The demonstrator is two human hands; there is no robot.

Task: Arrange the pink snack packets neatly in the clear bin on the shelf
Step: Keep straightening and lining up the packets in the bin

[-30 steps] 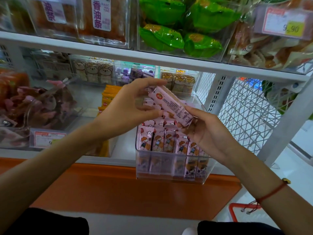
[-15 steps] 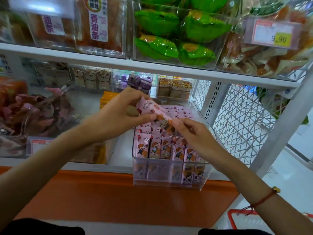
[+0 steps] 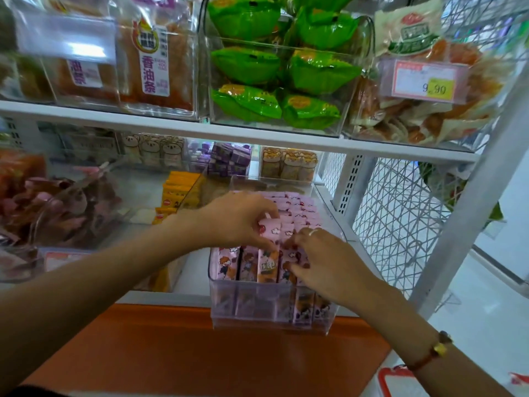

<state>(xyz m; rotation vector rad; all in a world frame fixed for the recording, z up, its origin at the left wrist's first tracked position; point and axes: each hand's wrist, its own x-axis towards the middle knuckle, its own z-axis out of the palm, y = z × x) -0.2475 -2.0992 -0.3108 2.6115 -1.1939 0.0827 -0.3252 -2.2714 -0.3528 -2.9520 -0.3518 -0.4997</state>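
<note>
Packet point(image 3: 269, 233) is now down in the clear bin point(image 3: 269, 308), standing upright in the second row just behind the front row of pink snack packets point(image 3: 252, 266); a second ago it was held flat in the air above the bin between both hands. Left hand point(image 3: 237, 219) has dropped with it, thumb and fingertips pinching the packet's upper part. Right hand point(image 3: 323, 259) has let go of the packet's end and now rests on the row to the right, fingers loosely spread, touching packet tops; whether they pinch any is hard to tell. Meaning: insertion is nearly done, packet looks slightly proud of its neighbours, so likely needs a push down and squaring up. Bin overhangs the shelf edge point(image 3: 160, 298) above the orange panel point(image 3: 200, 353). Green packets point(image 3: 246, 101) sit in the bin on the shelf above.
</note>
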